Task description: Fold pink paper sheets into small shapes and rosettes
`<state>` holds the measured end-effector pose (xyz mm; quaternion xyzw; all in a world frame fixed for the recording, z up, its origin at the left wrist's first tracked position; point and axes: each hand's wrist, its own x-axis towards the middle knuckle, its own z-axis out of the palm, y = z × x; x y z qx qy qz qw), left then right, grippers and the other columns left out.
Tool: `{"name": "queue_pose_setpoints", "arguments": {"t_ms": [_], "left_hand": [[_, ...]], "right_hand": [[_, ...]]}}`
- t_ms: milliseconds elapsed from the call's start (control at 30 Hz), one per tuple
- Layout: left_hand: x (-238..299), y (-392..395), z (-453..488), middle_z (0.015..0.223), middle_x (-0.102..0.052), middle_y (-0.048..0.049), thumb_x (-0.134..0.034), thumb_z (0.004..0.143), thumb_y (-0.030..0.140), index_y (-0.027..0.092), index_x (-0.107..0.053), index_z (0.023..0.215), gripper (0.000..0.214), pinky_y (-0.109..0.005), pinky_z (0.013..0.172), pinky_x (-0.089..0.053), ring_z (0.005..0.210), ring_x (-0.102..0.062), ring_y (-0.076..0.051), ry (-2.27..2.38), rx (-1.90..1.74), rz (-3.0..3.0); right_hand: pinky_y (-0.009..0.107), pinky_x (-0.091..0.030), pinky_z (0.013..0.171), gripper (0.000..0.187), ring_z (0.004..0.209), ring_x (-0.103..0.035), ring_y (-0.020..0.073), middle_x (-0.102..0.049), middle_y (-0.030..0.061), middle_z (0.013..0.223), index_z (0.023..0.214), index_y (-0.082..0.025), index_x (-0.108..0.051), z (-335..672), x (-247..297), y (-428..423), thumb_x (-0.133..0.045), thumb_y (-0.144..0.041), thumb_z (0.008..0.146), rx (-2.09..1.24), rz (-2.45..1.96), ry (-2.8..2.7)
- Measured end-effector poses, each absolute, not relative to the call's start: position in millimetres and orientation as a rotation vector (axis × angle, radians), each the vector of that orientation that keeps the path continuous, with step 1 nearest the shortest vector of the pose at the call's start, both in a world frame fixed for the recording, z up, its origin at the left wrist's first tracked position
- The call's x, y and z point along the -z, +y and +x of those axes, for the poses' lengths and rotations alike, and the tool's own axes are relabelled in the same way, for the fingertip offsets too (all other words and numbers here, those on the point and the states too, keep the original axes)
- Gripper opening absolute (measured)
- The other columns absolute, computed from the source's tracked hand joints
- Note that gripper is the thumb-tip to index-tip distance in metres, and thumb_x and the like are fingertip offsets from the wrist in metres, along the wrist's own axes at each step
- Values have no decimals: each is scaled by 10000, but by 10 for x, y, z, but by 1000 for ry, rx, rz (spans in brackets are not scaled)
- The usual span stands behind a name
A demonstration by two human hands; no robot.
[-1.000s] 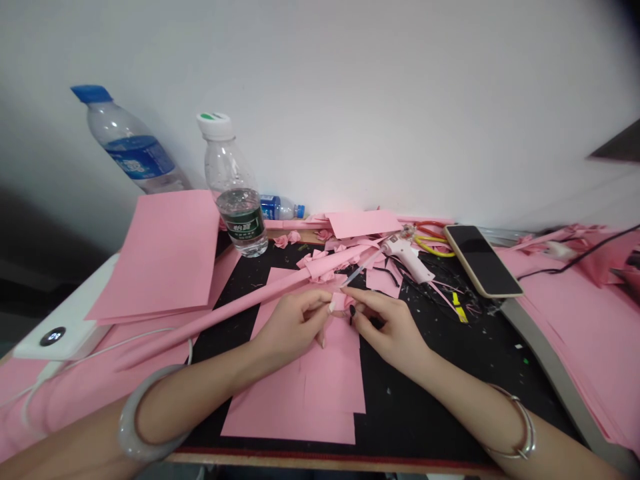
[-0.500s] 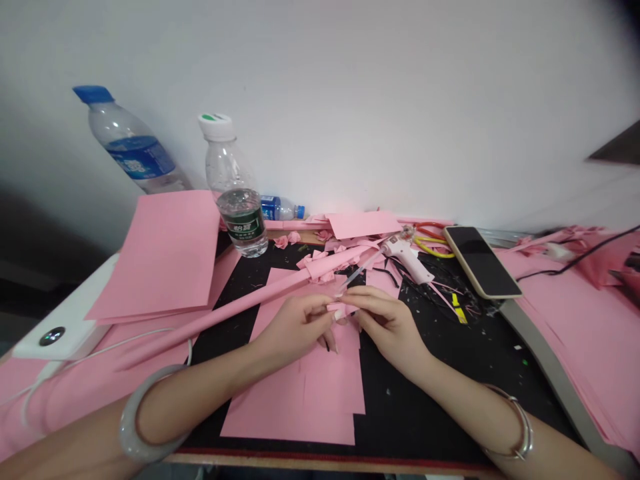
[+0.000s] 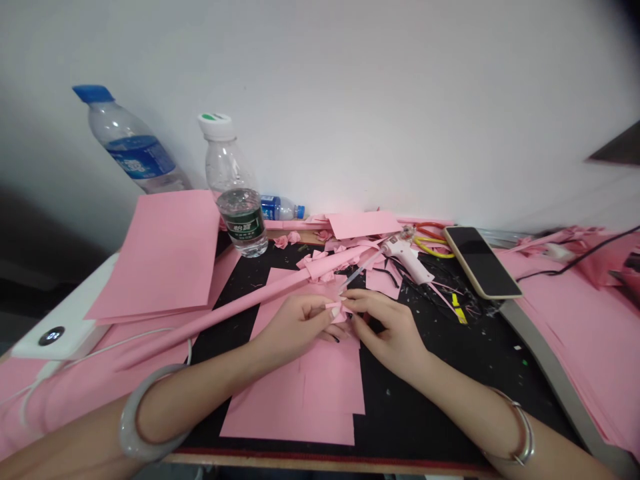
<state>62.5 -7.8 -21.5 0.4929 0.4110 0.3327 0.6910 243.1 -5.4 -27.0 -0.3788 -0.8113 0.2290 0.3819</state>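
Observation:
Between my fingertips is a small folded piece of pink paper (image 3: pixel 339 313). My left hand (image 3: pixel 299 323) pinches it from the left, thumb on top. My right hand (image 3: pixel 387 323) grips its right side with thumb and fingers. Both hands hover over pink paper sheets (image 3: pixel 295 410) spread on the black mat. Just beyond my fingers lies a pale glue gun (image 3: pixel 407 259) with a clear glue stick (image 3: pixel 356 273) sticking out toward me. A long rolled pink paper tube (image 3: pixel 240 305) slants past my left hand.
Two water bottles, one blue-capped (image 3: pixel 140 150) and one white-capped (image 3: pixel 240 207), stand at the left. A phone (image 3: pixel 483 262) lies at the right near yellow-handled scissors (image 3: pixel 435 248). A white power bank (image 3: pixel 65 333) with a cable sits left. Pink sheets (image 3: pixel 580 340) are stacked right.
My right fingers have shifted slightly left and closer around the folded paper, and the paper has turned a little. My left fingers below it have moved slightly. The surrounding things have stayed put.

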Motion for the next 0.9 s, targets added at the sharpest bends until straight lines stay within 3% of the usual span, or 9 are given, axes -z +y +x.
{"name": "queue_pose_setpoints", "arguments": {"t_ms": [233,633,767,900], "left_hand": [[237,-67,588,780,-691,-53,-567,826,289,125,-671,856,196,-311,752,-525,744,-661,-160,818,-809,950],[246,-33,583,792,-702,-62,-600,801,270,107,-659,838,177,-301,746,-534,727,-673,-148,854,-791,979],[244,-28,591,806,-704,-65,-582,819,275,116,-650,871,180,-292,716,-539,713,-677,-147,885,-761,1027],[219,-48,610,754,-692,-56,-571,826,283,109,-658,843,194,-275,686,-541,687,-667,-141,907,-722,1103]], "right_hand": [[379,-497,852,436,1009,-597,223,-623,117,1149,1170,-176,-530,2448,256,-78,-493,-57,751,-477,-874,-2285],[430,-476,876,520,1080,-565,245,-615,135,1163,1265,-178,-475,2454,253,-93,-419,-47,765,-489,-827,-2338],[349,-497,791,430,907,-619,196,-644,92,1087,1207,-210,-509,2454,234,-89,-397,-70,816,-579,-932,-2227],[248,-447,602,196,635,-560,129,-611,23,781,1004,-183,-539,2447,199,-69,-374,-163,900,-740,-1167,-2075]]}}
